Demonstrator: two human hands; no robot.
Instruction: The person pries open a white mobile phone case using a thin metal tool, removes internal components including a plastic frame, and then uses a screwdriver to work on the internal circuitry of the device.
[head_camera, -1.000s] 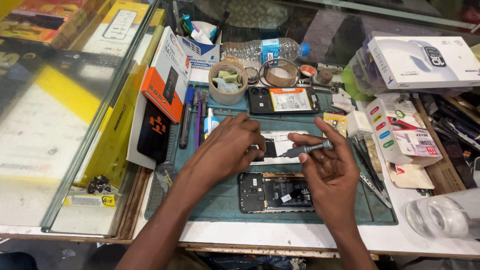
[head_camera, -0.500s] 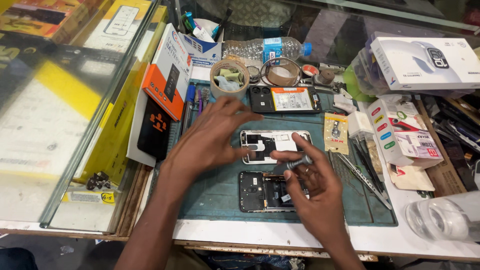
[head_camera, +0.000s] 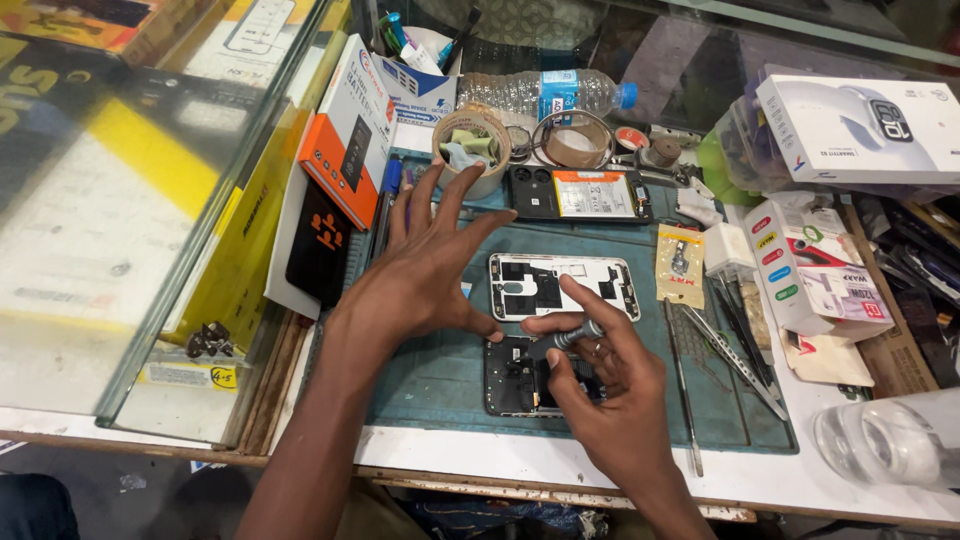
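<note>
My right hand (head_camera: 605, 385) grips a small grey screwdriver (head_camera: 572, 338) and hovers over an opened black phone body (head_camera: 512, 378) lying on the teal work mat (head_camera: 440, 375). Its tip is hidden by my fingers. My left hand (head_camera: 425, 262) is spread flat with fingers apart, thumb resting near the left end of a white phone frame (head_camera: 560, 285) that lies just beyond the black one. A third phone (head_camera: 580, 193) with its back off, showing a battery, lies farther back.
Tweezers (head_camera: 735, 355) and thin metal tools lie on the mat's right side beside a small yellow packet (head_camera: 680, 262). A tape roll (head_camera: 572, 140), paper cup (head_camera: 470, 150), water bottle (head_camera: 540, 92) and boxes (head_camera: 850, 125) crowd the back. A glass counter (head_camera: 120, 230) stands left.
My right hand came down with the screwdriver from the white frame to the black phone body. My left hand lifted off the white frame, slid left and spread open.
</note>
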